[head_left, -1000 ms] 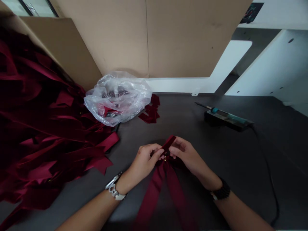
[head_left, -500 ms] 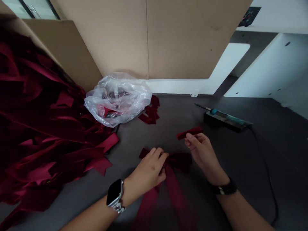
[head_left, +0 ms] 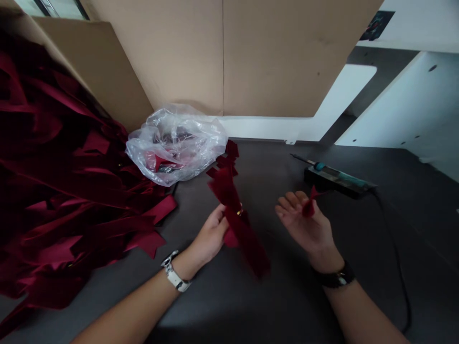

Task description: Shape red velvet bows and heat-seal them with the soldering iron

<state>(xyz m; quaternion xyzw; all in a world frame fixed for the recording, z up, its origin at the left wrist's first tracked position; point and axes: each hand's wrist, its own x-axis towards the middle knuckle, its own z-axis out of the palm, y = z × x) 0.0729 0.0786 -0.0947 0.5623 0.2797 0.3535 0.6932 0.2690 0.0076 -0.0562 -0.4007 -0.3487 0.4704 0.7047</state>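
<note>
Velvet bow (head_left: 238, 222) now raised beside plastic bag (head_left: 175, 145) holding ribbon (head_left: 158, 163).

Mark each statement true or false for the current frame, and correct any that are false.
1. The left hand holds a dark red velvet bow. True.
2. The right hand is empty. False: a small velvet strip sits at its fingers.
3. The clear plastic bag has red pieces inside it. True.
4. The heap of red ribbon bows lies to the right of both hands. False: it lies to their left.
</note>
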